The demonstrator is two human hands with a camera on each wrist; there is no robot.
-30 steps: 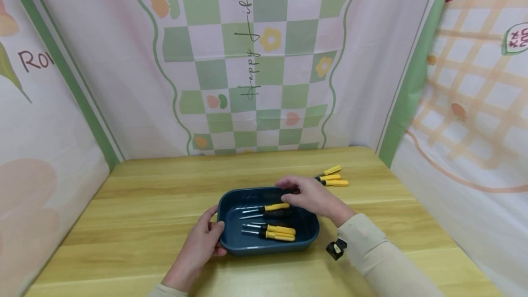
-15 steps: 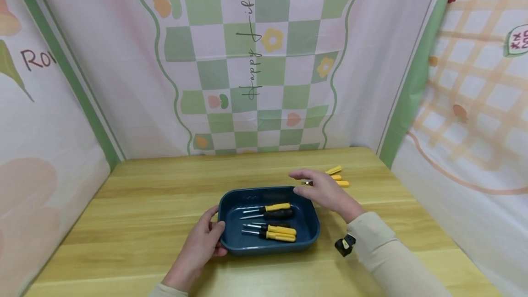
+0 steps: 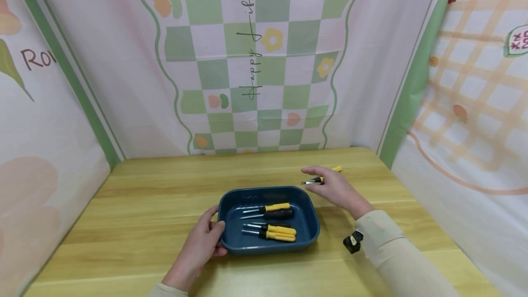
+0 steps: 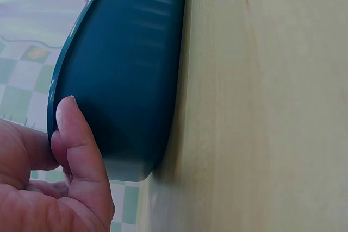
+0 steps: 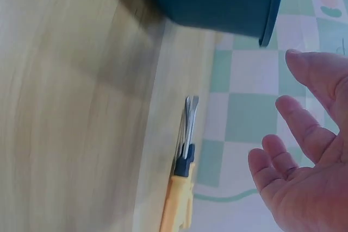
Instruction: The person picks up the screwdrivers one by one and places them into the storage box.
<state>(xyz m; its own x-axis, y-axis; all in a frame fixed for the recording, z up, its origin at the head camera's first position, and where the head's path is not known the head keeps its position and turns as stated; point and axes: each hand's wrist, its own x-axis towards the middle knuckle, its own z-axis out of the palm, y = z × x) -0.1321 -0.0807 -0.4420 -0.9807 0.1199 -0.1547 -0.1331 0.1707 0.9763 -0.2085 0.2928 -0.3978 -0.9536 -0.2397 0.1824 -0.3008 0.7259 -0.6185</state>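
In the head view, the right hand (image 3: pixel 336 189) is at 2 o'clock from the tray (image 3: pixel 269 250), partly in the way of some loose screwdrivers (image 3: pixel 318 180) on the tabletop (image 3: pixel 144 205); metal tips and a yellow handle show around it. A small black device (image 3: pixel 353 242) sits by the right sleeve (image 3: pixel 406 244), at 4 o'clock. The left hand (image 3: pixel 200 239) holds the tray at its 9 o'clock end. The tray is dark blue with rounded corners; inside, a yellow-handled screwdriver (image 3: pixel 277 206) lies toward 12 o'clock, a black-handled screwdriver (image 3: pixel 278 214) just beside it, and two more yellow handles (image 3: pixel 282 233) toward 6 o'clock, shafts all pointing to 9 o'clock. The tabletop is wood-grained, and a checked cloth (image 3: pixel 270 70) lettered "Happy Life" hangs at 12 o'clock. In the left wrist view, the left grip, at 8 o'clock, is closed on the tray's rim, one finger against the smooth outer wall; pale tabletop fills 3 o'clock. In the right wrist view, the tray's corner is at 12 o'clock and the loose screwdrivers, yellow with black collars, at 6; the right grip, at 4, has its fingers parted, holding nothing.
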